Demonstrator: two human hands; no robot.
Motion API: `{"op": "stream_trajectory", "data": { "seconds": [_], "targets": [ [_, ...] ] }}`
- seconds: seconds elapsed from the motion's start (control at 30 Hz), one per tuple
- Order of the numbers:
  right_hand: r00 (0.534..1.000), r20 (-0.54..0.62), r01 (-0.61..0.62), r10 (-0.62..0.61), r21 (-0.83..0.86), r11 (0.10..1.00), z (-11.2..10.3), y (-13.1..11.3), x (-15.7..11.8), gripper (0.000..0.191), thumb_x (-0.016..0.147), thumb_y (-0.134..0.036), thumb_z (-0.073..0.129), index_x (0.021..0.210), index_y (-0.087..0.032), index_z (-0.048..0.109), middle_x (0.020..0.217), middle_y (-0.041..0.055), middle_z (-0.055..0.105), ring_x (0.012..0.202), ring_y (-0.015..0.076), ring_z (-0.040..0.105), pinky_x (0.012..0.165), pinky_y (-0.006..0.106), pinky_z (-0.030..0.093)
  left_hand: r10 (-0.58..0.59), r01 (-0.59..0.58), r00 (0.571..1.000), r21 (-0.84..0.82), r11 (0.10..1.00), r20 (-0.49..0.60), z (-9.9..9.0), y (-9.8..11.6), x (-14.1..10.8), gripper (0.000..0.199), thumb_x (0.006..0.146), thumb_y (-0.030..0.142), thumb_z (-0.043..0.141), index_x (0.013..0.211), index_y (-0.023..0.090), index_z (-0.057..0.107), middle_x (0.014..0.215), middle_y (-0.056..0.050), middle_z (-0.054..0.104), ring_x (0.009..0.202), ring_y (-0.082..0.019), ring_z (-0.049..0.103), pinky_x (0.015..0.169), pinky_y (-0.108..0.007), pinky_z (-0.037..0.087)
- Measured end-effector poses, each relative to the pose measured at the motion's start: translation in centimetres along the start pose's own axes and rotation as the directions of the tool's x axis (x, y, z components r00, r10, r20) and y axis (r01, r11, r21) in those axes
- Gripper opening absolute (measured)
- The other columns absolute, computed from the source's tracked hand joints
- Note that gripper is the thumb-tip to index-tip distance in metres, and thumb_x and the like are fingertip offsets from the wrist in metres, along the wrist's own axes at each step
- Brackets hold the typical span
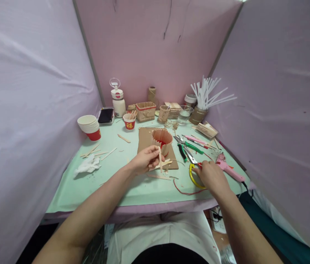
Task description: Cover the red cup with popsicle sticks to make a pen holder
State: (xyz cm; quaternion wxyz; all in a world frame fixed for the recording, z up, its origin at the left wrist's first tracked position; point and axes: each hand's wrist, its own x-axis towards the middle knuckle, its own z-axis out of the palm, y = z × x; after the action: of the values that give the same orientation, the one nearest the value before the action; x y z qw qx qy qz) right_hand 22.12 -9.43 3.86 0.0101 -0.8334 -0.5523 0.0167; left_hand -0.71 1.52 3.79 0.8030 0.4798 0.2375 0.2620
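Mint-green covering lies over the desk (110, 190). The left hand (143, 160) pinches a pale wooden strip (160, 163) upright before the scalloped container (166, 138) on cardboard (144, 135). The right hand (213, 176) curls at the scissors (190, 155); how firmly, I cannot tell. Apparently a tool-handling step; lifting them calls for clearing the yellow ring (192, 178).
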Motion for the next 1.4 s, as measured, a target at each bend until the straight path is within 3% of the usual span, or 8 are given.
{"op": "stream_trajectory", "data": {
  "seconds": [0.17,0.3,0.5,0.6,0.67,0.73,0.93,1.4],
  "targets": [
    [0.927,-0.174,0.356,-0.332,0.686,0.634,-2.5,-3.1,0.2,0.032,0.086,-0.035,0.053,0.112,-0.018,0.058,0.107,0.008,0.065,0.095,0.0185,0.061,0.084,0.033,0.047,-0.09,0.107,0.969,-0.061,0.992,0.23,0.4,-0.5,0.9,0.031,0.076,0.042,0.068,0.077,0.016,0.052,0.057,0.005,0.045,0.042,-0.002,0.028,0.038,-0.012,0.017],
    [0.863,-0.206,0.404,-0.462,0.83,0.384,-3.4,-6.0,0.8,0.023,0.084,-0.034,0.054,0.099,-0.018,0.062,0.092,0.0052,0.068,0.086,0.0165,0.062,0.078,0.029,0.048,-0.109,0.131,0.96,-0.068,0.989,0.258,0.9,-1.0,0.7,0.035,0.072,0.045,0.071,0.073,0.015,0.053,0.053,0.006,0.042,0.042,-0.003,0.026,0.041,-0.014,0.021],
    [0.85,-0.3,0.515,-0.433,0.643,0.566,-4.4,-7.2,2.5,0.013,0.084,-0.028,0.053,0.079,-0.018,0.061,0.077,0.0013,0.065,0.071,0.0141,0.057,0.07,0.026,0.044,0.058,-0.05,0.998,0.225,0.973,-0.027,-0.2,-0.8,1.0,0.034,0.078,0.049,0.059,0.072,0.015,0.061,0.058,0.001,0.053,0.046,-0.007,0.038,0.045,-0.019,0.028],
    [0.788,-0.449,0.608,-0.421,0.458,0.649,-4.9,-7.6,3.3,0.012,0.085,-0.026,0.054,0.079,-0.019,0.062,0.082,0.0035,0.063,0.077,0.0164,0.056,0.073,0.029,0.043,0.514,-0.268,0.783,0.556,0.786,-0.349,-1.4,-0.2,1.1,0.021,0.084,0.033,0.052,0.075,0.016,0.061,0.069,-0.001,0.06,0.067,-0.012,0.053,0.065,-0.023,0.043],
    [0.739,-0.49,0.652,-0.463,0.347,0.674,-4.8,-8.2,3.7,0.013,0.086,-0.024,0.053,0.078,-0.019,0.062,0.084,0.005,0.061,0.082,0.0185,0.055,0.076,0.031,0.042,0.702,-0.305,0.621,0.718,0.625,-0.347,-2.0,0.1,1.0,0.017,0.085,0.026,0.048,0.086,0.016,0.062,0.081,-0.003,0.063,0.077,-0.014,0.055,0.075,-0.027,0.044],
    [0.71,-0.495,0.672,-0.501,0.262,0.693,-4.2,-8.7,3.9,0.016,0.087,-0.022,0.051,0.078,-0.019,0.063,0.084,0.0061,0.061,0.085,0.0202,0.054,0.078,0.032,0.042,0.795,-0.311,0.562,0.831,0.461,-0.23,-2.3,0.1,0.9,0.023,0.084,0.016,0.044,0.098,0.017,0.062,0.096,-0.005,0.064,0.089,-0.016,0.055,0.085,-0.03,0.043],
    [0.698,-0.467,0.668,-0.543,0.149,0.729,-2.1,-9.3,4.3,0.019,0.089,-0.023,0.049,0.083,-0.018,0.067,0.086,0.0076,0.062,0.086,0.0225,0.05,0.08,0.035,0.04,0.782,-0.313,0.614,0.942,0.117,0.107,-2.5,-1.0,1.9,0.054,0.071,-0.002,0.038,0.116,0.02,0.059,0.132,-0.006,0.05,0.122,-0.02,0.039,0.107,-0.039,0.031],
    [0.631,-0.513,0.7,-0.582,0.053,0.712,-0.5,-9.1,4.9,0.019,0.09,-0.023,0.05,0.082,-0.017,0.067,0.085,0.0075,0.06,0.082,0.0211,0.048,0.076,0.033,0.04,0.753,-0.316,0.64,0.946,0.073,0.155,-3.4,-1.9,2.8,0.056,0.069,-0.004,0.039,0.116,0.019,0.059,0.133,-0.006,0.049,0.124,-0.02,0.036,0.109,-0.04,0.031]
  ]
}}
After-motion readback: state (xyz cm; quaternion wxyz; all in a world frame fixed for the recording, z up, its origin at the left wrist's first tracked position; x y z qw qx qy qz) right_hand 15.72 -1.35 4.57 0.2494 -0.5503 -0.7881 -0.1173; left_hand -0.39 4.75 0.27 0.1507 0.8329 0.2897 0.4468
